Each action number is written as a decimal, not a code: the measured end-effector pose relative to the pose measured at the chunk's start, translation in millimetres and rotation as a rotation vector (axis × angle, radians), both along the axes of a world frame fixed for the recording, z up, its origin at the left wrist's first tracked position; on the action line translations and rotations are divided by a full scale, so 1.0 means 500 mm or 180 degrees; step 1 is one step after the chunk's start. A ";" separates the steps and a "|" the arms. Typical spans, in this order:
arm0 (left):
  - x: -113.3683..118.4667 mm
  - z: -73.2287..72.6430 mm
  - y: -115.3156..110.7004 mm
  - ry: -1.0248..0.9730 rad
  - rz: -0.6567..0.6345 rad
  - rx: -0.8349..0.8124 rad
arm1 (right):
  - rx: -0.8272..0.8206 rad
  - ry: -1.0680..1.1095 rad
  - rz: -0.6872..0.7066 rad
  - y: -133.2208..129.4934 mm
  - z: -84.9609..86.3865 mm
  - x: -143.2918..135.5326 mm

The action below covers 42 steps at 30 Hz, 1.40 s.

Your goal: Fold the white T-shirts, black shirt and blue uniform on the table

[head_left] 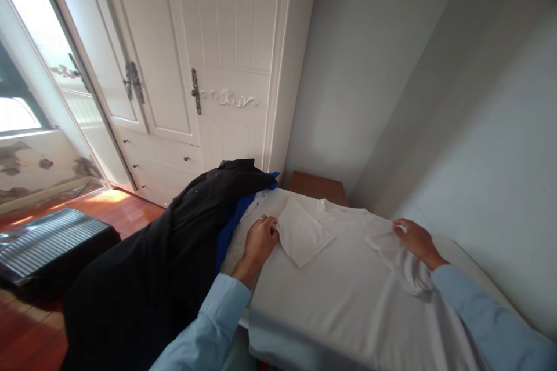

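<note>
A white T-shirt [335, 295] lies spread over a raised, light-covered surface, its neckline at the far edge and its lower part toward me. My left hand [260, 242] is closed at the shirt's left side, fingers pinching the cloth beside the left sleeve [302, 235], which is folded inward. On the opposite side, my right hand [416, 239] pinches the cloth near the right shoulder. The right sleeve [402, 258] is bunched below that hand. Close to my left hand, a black garment [174, 243] is draped over a blue one [232, 223].
A white wardrobe [235, 29] with ornate handles stands behind. A brown wooden piece of furniture [317, 185] sits in the corner by the grey wall [478, 127]. On the reddish floor [139, 214] at left rests a dark object with a ribbed, shiny top [52, 240].
</note>
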State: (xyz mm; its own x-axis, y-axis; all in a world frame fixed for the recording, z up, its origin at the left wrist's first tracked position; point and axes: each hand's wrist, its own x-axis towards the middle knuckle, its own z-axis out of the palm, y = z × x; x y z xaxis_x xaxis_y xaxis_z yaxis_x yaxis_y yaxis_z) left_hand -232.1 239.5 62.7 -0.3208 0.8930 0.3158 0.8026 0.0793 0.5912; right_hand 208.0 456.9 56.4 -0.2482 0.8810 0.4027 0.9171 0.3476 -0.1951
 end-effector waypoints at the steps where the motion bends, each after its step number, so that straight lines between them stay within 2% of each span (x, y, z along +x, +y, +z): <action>1: 0.000 0.002 0.000 0.0013 -0.0002 -0.0015 | -0.0003 0.0052 0.0078 -0.003 0.008 -0.047; 2: 0.001 0.004 -0.001 0.0027 0.0000 -0.0025 | -0.0012 0.0103 0.0249 -0.009 0.017 -0.102; 5: 0.001 0.006 -0.003 0.0089 0.0059 -0.0063 | -0.0515 0.0605 0.1095 -0.042 0.038 -0.295; 7: 0.001 0.007 -0.006 0.0115 0.0122 -0.0097 | -0.0950 0.0672 0.1204 -0.061 0.048 -0.418; 9: 0.001 0.007 -0.007 0.0115 0.0153 -0.0150 | -0.1077 0.0645 0.1203 -0.064 0.051 -0.517; 12: 0.002 0.007 -0.008 0.0092 0.0198 -0.0201 | -0.1171 0.0626 0.1034 -0.039 0.047 -0.614; 15: 0.004 0.008 -0.008 0.0091 0.0250 -0.0158 | -0.1266 0.0671 0.0855 0.001 0.042 -0.668; 21: 0.007 0.008 -0.009 0.0158 0.0080 -0.0161 | -0.1543 0.1020 0.0790 0.049 0.029 -0.715; 27: 0.008 0.009 -0.011 0.0336 -0.0168 -0.0029 | -0.1540 0.1467 0.0896 0.065 0.002 -0.723; 31: 0.011 0.011 -0.017 0.0460 -0.0292 0.0082 | -0.1518 0.1556 0.0974 0.065 -0.005 -0.720; 34: 0.014 0.009 -0.020 0.0432 -0.0301 0.0208 | -0.1534 0.1566 0.1133 0.060 0.003 -0.714; 38: 0.017 0.006 -0.019 0.0358 -0.0094 0.0262 | -0.1523 0.1468 0.1304 0.046 0.029 -0.694; 42: 0.014 0.007 -0.014 0.0407 -0.0026 0.0072 | -0.1194 0.1286 0.1428 -0.013 0.061 -0.648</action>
State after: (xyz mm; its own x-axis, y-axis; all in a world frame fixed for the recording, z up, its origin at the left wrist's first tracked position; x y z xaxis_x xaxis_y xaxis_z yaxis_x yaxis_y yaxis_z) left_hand -225.3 232.7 66.2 -0.2692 0.8876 0.3739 0.8722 0.0600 0.4855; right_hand -115.8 450.6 87.0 -0.5148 0.8261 0.2292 0.5319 0.5174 -0.6704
